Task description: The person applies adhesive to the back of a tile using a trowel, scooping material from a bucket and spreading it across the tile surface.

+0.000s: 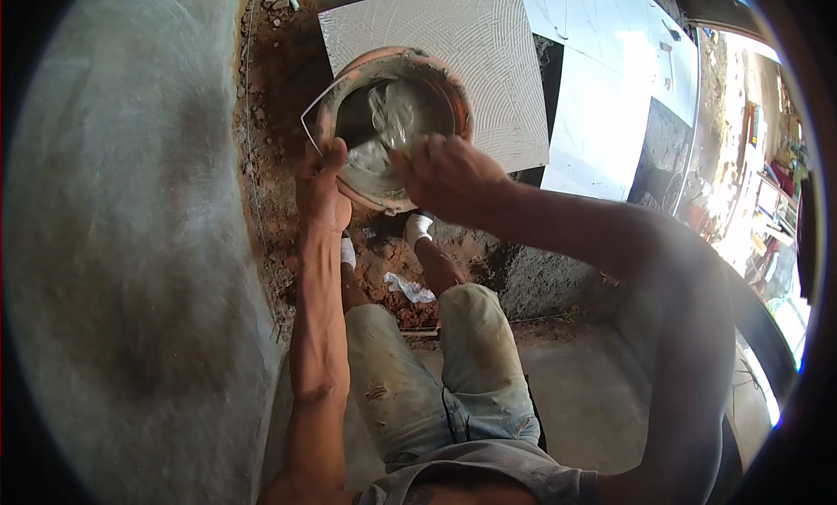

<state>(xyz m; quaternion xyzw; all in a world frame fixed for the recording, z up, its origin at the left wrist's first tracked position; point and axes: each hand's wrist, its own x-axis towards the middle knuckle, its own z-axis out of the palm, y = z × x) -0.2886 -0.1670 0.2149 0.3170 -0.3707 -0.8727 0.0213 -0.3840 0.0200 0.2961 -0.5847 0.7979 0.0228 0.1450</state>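
A round orange-brown bucket (466,112), caked with grey mortar, is tilted so that its mouth faces me. Wet grey mortar (397,112) lies inside. My left hand (323,191) is closed on the bucket's near left rim, thumb upward, beside the thin wire handle (307,126). Over the near right rim, my right hand (449,178) is closed in a fist around what looks like a trowel (368,159), its blade down in the mortar and its handle mostly hidden by my fingers. Behind the bucket lies a large tile (436,21) spread with ridged, combed adhesive.
Glossy white tiles (597,112) are laid at the right, with a small tool (670,47) on the farthest. A smooth grey wall (131,243) runs along the left. Reddish soil and rubble (261,156) lie beside it. Crumpled white paper (408,287) sits between my feet.
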